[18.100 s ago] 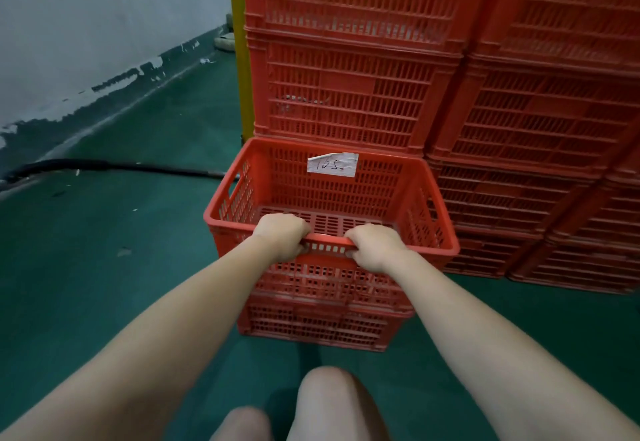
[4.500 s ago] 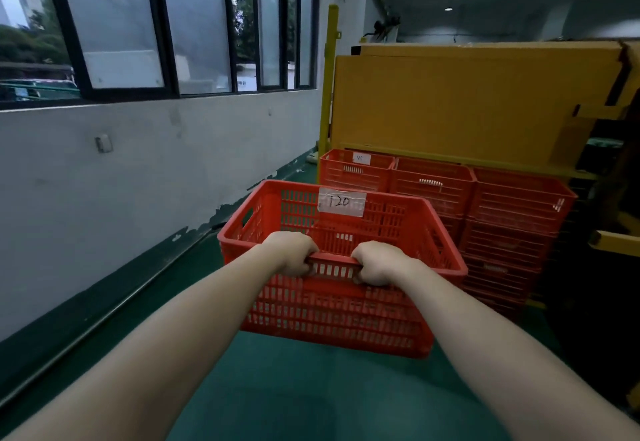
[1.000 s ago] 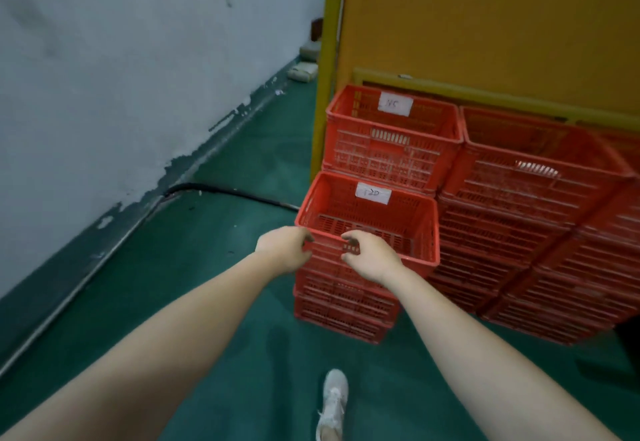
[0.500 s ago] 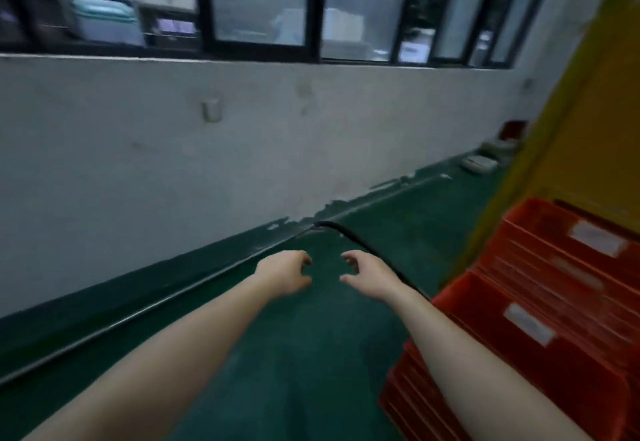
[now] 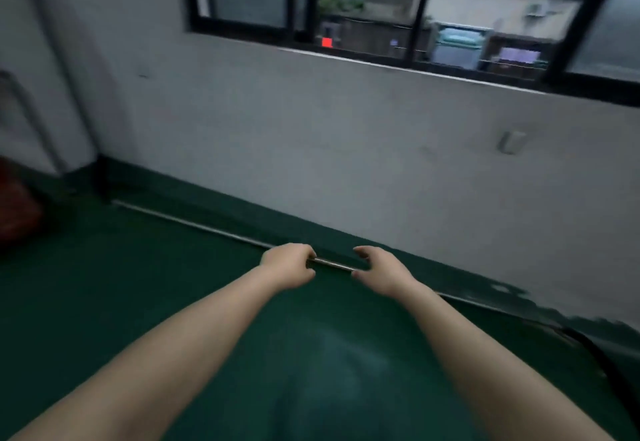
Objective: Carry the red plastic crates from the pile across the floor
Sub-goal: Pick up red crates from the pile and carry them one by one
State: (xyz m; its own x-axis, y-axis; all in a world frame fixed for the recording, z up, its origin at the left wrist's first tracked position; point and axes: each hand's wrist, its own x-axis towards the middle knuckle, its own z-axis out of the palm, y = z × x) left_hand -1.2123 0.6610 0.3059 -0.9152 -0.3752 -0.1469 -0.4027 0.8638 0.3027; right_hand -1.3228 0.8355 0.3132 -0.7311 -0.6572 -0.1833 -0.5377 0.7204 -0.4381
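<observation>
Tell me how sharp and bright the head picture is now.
Head view: motion blur smears the wall and window; the left hand and right hand are a little sharper; light is dim, brightest at the window; the sill slants across the frame; a red shape at the left edge is too blurred to name.

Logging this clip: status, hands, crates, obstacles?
Left hand empty, loosely curled. Right hand the same. No crate carried; blurred red shape far left, maybe the pile. Black cable on floor, right.

Wall [image 5: 346, 149]: no legible writing.
Window [image 5: 381, 7]: view outside blurred, nothing readable.
Small plate [image 5: 509, 142] below the window: blurred, unreadable.
</observation>
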